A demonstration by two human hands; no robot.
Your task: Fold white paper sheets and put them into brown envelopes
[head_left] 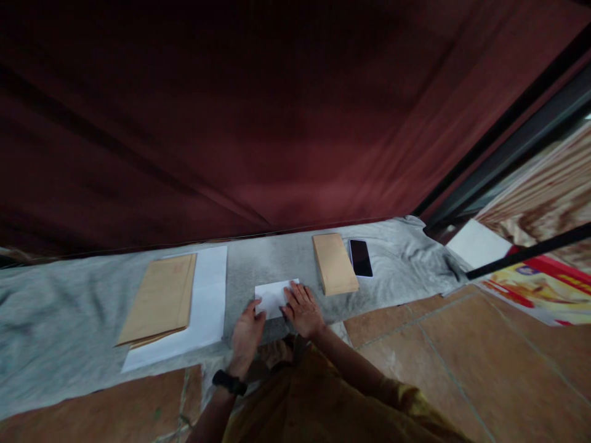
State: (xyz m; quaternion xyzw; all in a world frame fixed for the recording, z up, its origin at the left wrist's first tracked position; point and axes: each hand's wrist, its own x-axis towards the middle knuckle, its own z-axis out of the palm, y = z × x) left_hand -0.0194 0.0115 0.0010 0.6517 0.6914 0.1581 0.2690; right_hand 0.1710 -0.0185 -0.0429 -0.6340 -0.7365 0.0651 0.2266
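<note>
A small white sheet of paper (271,298), seemingly folded, lies on the grey cloth in front of me. At its left edge is my left hand (247,333), fingers curled and thumb close to the index finger, holding that edge. My right hand (303,311) rests palm down over the right part of the paper, its fingers spread flat. Just right of it lies a stack of brown envelopes (336,264). Farther left, larger brown envelopes (161,295) rest on big white paper sheets (210,295).
A smartphone (361,258) with a dark screen lies beside the right envelope stack. The grey cloth (272,258) runs along a dark red curtain (295,154). Brown floor tiles (429,344) are in front. At right are dark metal bars (508,147) and a colourful printed package (545,289).
</note>
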